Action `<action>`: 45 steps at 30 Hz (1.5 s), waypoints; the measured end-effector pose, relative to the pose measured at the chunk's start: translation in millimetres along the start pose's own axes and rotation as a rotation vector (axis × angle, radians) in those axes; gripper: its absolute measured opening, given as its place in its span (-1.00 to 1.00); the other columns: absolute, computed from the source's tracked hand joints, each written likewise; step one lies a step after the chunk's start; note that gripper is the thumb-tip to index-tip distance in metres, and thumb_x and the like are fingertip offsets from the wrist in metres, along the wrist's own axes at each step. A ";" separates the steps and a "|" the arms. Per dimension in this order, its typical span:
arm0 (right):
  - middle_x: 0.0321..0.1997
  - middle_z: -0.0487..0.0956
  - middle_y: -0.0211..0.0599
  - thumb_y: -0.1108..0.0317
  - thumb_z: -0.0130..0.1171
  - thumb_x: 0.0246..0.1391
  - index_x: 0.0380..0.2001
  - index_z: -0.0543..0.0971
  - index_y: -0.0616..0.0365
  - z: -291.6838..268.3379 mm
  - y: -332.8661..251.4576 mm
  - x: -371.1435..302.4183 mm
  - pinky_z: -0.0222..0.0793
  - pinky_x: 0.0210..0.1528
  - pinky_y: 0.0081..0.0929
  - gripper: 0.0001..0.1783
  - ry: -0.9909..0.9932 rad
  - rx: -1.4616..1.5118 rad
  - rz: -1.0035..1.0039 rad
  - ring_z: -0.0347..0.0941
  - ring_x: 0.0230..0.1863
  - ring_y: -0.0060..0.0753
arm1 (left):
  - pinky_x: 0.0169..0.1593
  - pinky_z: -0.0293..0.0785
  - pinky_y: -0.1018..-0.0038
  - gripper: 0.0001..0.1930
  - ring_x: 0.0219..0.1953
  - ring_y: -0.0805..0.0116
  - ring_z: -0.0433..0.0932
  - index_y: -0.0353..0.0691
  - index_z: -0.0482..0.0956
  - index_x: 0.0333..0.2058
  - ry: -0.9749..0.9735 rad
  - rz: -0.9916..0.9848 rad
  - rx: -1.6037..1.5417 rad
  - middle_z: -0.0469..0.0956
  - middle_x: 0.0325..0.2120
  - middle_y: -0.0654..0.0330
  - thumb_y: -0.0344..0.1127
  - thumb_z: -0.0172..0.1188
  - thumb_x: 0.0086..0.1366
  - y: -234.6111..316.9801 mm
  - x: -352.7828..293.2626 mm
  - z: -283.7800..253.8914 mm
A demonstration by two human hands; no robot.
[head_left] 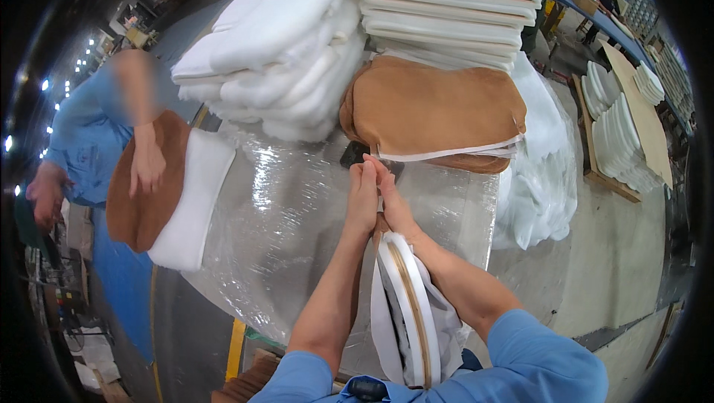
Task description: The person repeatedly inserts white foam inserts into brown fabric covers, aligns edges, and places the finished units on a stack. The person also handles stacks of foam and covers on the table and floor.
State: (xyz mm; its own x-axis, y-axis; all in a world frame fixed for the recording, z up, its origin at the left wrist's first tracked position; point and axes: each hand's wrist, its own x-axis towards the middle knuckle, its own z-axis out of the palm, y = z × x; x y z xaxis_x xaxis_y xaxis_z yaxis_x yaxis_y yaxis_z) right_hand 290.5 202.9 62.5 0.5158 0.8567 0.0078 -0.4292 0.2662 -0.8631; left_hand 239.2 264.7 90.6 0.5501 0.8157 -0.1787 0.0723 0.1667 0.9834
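Observation:
My left hand (363, 198) and my right hand (396, 206) meet over the plastic-wrapped table, fingers closed and fingertips pinched together. Between them they grip the far end of a cushion cover (407, 306), turned with its pale lining outward and a tan zipper strip along its edge. The cover hangs back between my forearms toward my body. What exactly the fingertips pinch is too small to make out. Just beyond them lies a small black object (352, 154), partly hidden. A stack of brown fabric covers (439, 109) with white edging sits right past my hands.
White padding is piled at the back left (275, 38), with folded white pads (454, 1) at the back right. On the left, a person in blue (89, 131) rests a hand on a brown cover (149, 180) beside a white pad (197, 198). A pallet (610, 161) stands at right.

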 end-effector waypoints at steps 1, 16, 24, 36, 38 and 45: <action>0.38 0.35 -0.36 -0.43 -0.30 0.41 0.46 0.30 -0.06 -1.9 1.7 1.2 0.13 0.44 -0.29 -0.16 -0.023 -0.007 -0.045 0.16 0.42 -0.32 | -0.07 0.46 0.37 -0.57 -0.14 0.35 0.50 -0.24 0.41 -0.06 0.028 -0.004 0.050 0.50 -0.21 0.18 0.06 -0.15 0.61 -0.1 1.7 0.3; 0.17 0.58 -0.19 0.47 0.27 0.17 0.04 0.69 0.19 -42.6 -128.1 -28.4 0.43 0.25 -0.29 -0.65 -0.549 -0.679 -0.094 0.52 0.19 -0.23 | 0.38 0.26 0.35 -0.34 0.33 0.21 0.39 -0.44 0.14 0.43 -0.151 0.164 -0.179 0.37 0.32 -0.07 -0.13 0.00 0.55 13.7 -116.9 -22.8; -0.05 0.68 -0.31 0.47 0.32 0.12 -0.32 0.72 0.13 -22.8 -99.8 -42.2 0.44 0.08 -0.26 -0.94 -0.292 -0.870 -0.445 0.53 0.03 -0.23 | 0.29 0.39 0.32 -0.48 0.25 0.05 0.51 -0.44 0.41 0.28 0.084 0.280 0.336 0.51 0.20 -0.15 -0.39 0.16 0.39 35.1 -131.2 -4.0; -0.05 0.58 -0.17 0.38 0.26 0.29 -0.29 0.60 0.22 -15.4 -37.5 -82.3 0.37 0.15 -0.39 -0.87 0.100 -0.316 -0.391 0.49 0.02 -0.30 | -0.11 0.50 0.32 -0.93 -0.20 0.09 0.60 -0.37 0.62 -0.26 0.304 0.566 0.596 0.60 -0.25 -0.03 -0.48 0.20 0.40 38.6 -144.8 16.9; -0.03 0.58 -0.17 0.36 0.27 0.28 -0.28 0.61 0.22 -17.8 -37.4 -85.2 0.36 0.16 -0.38 -0.87 0.098 -0.296 -0.409 0.48 0.03 -0.31 | -0.13 0.50 0.33 -0.95 -0.20 0.11 0.60 -0.35 0.61 -0.27 0.291 0.563 0.572 0.60 -0.25 -0.01 -0.49 0.22 0.39 41.3 -147.8 17.8; 0.07 0.66 -0.30 0.42 0.30 0.19 -0.18 0.68 0.13 -48.6 -80.9 -48.2 0.36 0.15 -0.26 -0.86 -0.282 -0.660 -0.561 0.49 0.03 -0.23 | -0.15 0.50 0.37 -0.94 -0.24 0.22 0.57 -0.32 0.56 -0.30 0.258 0.619 0.620 0.58 -0.29 0.06 -0.50 0.26 0.37 46.0 -144.3 14.1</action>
State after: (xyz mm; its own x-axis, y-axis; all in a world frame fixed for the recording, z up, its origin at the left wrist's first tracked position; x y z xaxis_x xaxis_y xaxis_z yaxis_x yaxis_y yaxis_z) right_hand 336.4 118.6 107.4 0.2835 0.7772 0.5618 0.3864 0.4436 -0.8087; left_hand 174.8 146.8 162.0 0.4421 0.7711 0.4582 0.3010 -0.6087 0.7340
